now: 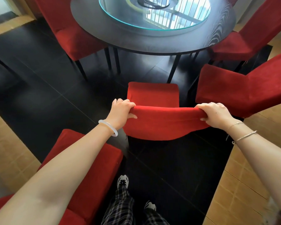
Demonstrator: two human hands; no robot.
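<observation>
- Thumb and fingers of the left grip [122,112] are wrapped over the left end of the backrest top [165,114] of a red upholstered chair [152,95], fingers in front and thumb behind.
- The right grip [216,113] clasps the right end of the same top edge in the same way.
- A pale bangle [108,127] sits on the left wrist, and thin chain bracelets [245,136] on the right.
- The held chair stands on the black tiled floor [39,95], directly ahead of the person. Its seat faces the round dark desk [152,44] and stops just short of the edge.
- A glass turntable [136,25] lies on the desk.
- One more red chair [234,88] stands just to the right and another [91,159] at the lower left. Two others [68,36] [250,38] are at the desk's far sides.
</observation>
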